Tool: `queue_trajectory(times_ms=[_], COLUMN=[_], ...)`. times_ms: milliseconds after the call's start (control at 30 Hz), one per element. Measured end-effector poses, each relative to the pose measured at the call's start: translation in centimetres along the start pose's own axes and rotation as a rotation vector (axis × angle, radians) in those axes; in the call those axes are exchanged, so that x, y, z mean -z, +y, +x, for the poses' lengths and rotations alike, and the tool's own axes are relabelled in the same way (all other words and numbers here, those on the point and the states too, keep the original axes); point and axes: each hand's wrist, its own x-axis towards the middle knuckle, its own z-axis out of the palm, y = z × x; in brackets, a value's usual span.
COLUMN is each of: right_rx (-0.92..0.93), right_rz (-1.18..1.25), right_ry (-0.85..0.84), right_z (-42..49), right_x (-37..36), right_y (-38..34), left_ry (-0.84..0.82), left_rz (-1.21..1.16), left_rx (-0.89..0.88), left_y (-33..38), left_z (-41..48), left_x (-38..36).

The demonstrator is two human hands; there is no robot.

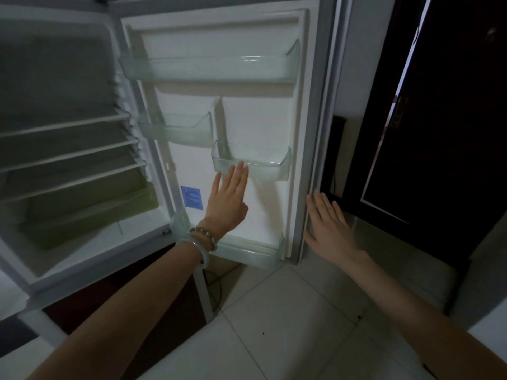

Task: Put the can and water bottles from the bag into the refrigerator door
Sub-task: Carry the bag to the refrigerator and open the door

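Head cam: left hand (229, 200) and right hand (327, 224) spread, empty, at refrigerator door (260, 119); can/bottles unseen, likely rigid, slick—grip mid-body.

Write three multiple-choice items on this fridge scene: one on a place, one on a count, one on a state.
1. Where is the right hand?
A. in a door bin
B. on the door's outer edge
C. on the floor

2. How many bracelets are on the left wrist?
A. none
B. two
C. four

3. What do the door bins hold?
A. nothing
B. bottles
C. a can

Answers:
1 B: its fingers lie along the edge of the door.
2 B: a beaded bracelet and a pale bangle.
3 A: the top bin and the others show empty.
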Motion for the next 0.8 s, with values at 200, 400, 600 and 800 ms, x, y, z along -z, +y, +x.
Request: queue_trajectory(times_ms=[200,400,600,800], right_rx=[0.0,-0.004,-0.005,-0.015], right_rz=[0.023,0.04,0.081,0.097], right_ry=[0.003,0.029,0.0,-0.019], right_z=[1.5,2.9,4.1,4.9], right_x=[-0.3,-0.5,-1.0,-1.6], right_y=[2.0,3.4,3.9,3.8], left_ry=[-0.055,-0.088,-0.146,-0.198], left_rz=[0.091,0.075,0.093,0.133], left_rx=[-0.004,0.003,0.02,0.029], left_y=[0.8,1.4,1.0,0.0], left_z=[3.6,6.8,9.0,9.9], left_x=[-1.6,-2.7,-3.7,-4.5])
